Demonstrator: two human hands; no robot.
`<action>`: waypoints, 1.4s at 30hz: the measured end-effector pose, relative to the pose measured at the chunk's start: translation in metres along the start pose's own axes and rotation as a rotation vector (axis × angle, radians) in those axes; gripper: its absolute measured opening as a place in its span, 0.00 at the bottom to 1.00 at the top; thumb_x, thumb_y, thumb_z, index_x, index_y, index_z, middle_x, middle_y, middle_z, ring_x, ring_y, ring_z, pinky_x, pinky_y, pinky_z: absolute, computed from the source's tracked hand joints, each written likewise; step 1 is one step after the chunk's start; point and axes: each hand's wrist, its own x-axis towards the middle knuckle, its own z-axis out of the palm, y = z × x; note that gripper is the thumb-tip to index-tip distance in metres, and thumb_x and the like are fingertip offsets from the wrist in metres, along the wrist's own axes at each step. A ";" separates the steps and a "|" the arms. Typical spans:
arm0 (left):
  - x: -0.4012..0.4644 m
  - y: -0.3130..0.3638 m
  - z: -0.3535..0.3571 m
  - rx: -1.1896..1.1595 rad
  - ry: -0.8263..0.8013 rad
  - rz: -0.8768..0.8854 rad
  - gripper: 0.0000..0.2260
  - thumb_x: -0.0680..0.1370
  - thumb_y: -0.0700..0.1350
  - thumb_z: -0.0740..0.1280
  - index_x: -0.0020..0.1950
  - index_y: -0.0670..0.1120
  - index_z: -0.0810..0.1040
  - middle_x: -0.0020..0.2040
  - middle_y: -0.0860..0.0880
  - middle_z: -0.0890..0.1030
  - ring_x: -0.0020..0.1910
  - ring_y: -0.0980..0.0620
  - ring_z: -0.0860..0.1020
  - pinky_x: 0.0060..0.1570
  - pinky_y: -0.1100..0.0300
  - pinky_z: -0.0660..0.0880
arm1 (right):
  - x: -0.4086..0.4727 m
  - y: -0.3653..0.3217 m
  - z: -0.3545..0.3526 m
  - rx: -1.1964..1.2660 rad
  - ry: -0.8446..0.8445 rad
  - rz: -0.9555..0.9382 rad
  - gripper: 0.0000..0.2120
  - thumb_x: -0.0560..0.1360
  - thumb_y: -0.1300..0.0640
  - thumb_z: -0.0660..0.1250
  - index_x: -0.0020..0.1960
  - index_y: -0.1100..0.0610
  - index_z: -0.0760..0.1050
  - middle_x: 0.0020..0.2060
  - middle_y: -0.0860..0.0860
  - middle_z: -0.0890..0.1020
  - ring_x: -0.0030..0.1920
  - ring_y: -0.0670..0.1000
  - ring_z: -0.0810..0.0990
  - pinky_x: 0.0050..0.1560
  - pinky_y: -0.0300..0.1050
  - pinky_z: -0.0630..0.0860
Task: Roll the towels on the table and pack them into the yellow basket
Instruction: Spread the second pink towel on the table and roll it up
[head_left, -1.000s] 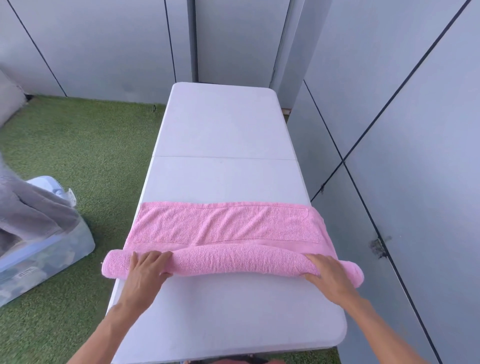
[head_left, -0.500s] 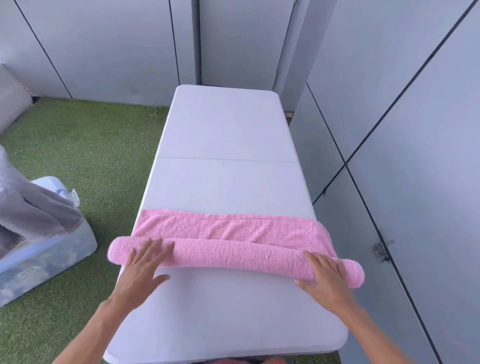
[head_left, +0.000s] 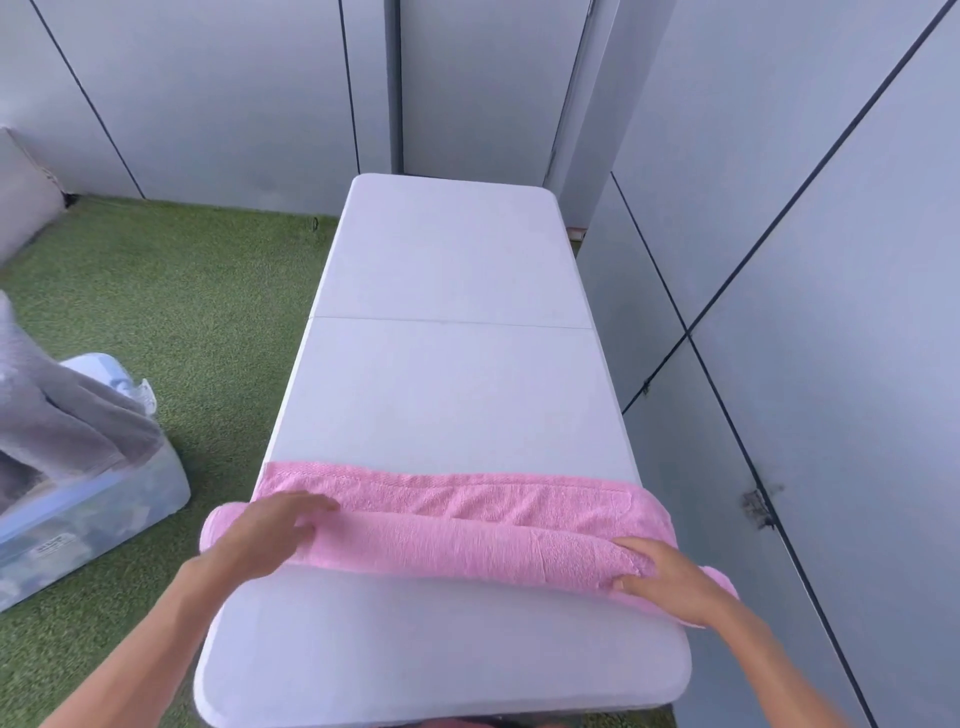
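A clear storage bin (head_left: 88, 514) draped with grey cloth (head_left: 57, 431) sits on the grass off the table's (head_left: 452, 395) left edge. The left hand (head_left: 260, 535) lies flat, fingers straight, over the left end of the pink towel (head_left: 441, 540), a part-rolled tube spanning the table near its front edge. The right hand (head_left: 670, 582) presses on the right end, fingers loosely extended along the roll.

A clear plastic storage bin (head_left: 98, 514) sits on green artificial turf (head_left: 171, 312) at left, grey cloth (head_left: 57, 431) draped over it; grey wall panels (head_left: 779, 182) stand behind.
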 end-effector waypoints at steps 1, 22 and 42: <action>-0.002 0.000 0.004 -0.006 0.149 0.018 0.18 0.76 0.38 0.67 0.63 0.53 0.78 0.60 0.53 0.80 0.60 0.48 0.77 0.60 0.53 0.71 | -0.002 -0.002 0.003 -0.008 0.119 -0.059 0.23 0.74 0.52 0.71 0.66 0.41 0.69 0.60 0.35 0.71 0.65 0.42 0.68 0.65 0.39 0.63; -0.008 -0.008 0.018 -0.003 0.130 -0.016 0.23 0.79 0.46 0.64 0.73 0.55 0.65 0.73 0.50 0.67 0.74 0.51 0.62 0.74 0.51 0.54 | 0.005 0.016 -0.003 -0.168 0.316 0.014 0.33 0.68 0.28 0.61 0.66 0.47 0.71 0.61 0.45 0.75 0.64 0.49 0.73 0.64 0.48 0.68; -0.015 0.014 0.038 0.067 0.370 -0.176 0.17 0.73 0.45 0.73 0.60 0.44 0.77 0.49 0.43 0.78 0.45 0.37 0.78 0.41 0.47 0.73 | 0.020 -0.008 0.031 -0.298 0.492 0.268 0.21 0.79 0.39 0.54 0.65 0.49 0.69 0.58 0.51 0.76 0.59 0.56 0.73 0.57 0.53 0.68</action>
